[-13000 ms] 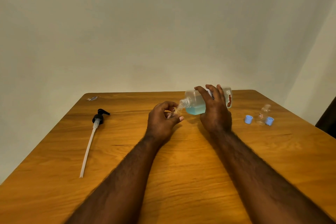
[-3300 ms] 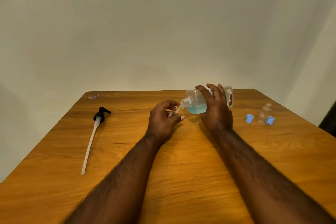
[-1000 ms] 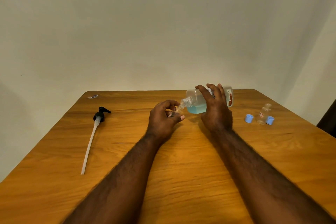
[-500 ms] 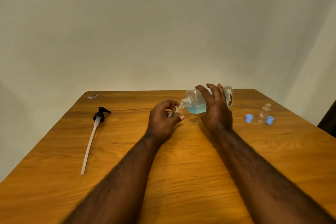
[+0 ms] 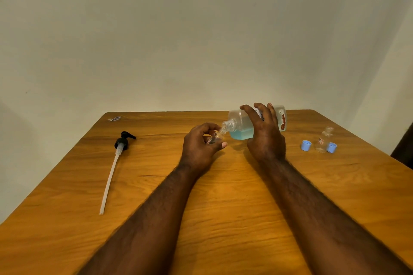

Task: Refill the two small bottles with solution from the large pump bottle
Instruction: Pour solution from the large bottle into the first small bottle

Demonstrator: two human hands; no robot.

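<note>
Gripping large bottle (image 5: 240, 124): right hand (image 5: 266, 138) | left hand (image 5: 197, 147) pinching small bottle (image 5: 215, 137) | red label (image 5: 283, 121) unreadable

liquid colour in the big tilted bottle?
Light blue liquid in the large bottle; head view.

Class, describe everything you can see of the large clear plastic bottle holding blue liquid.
The large clear plastic bottle is held tipped sideways over the wooden table, the right hand gripping its body. Its uncapped threaded neck points left, meeting the mouth of the small clear bottle pinched in the left hand. Blue liquid pools along its lower side; red print shows near its base.
</note>
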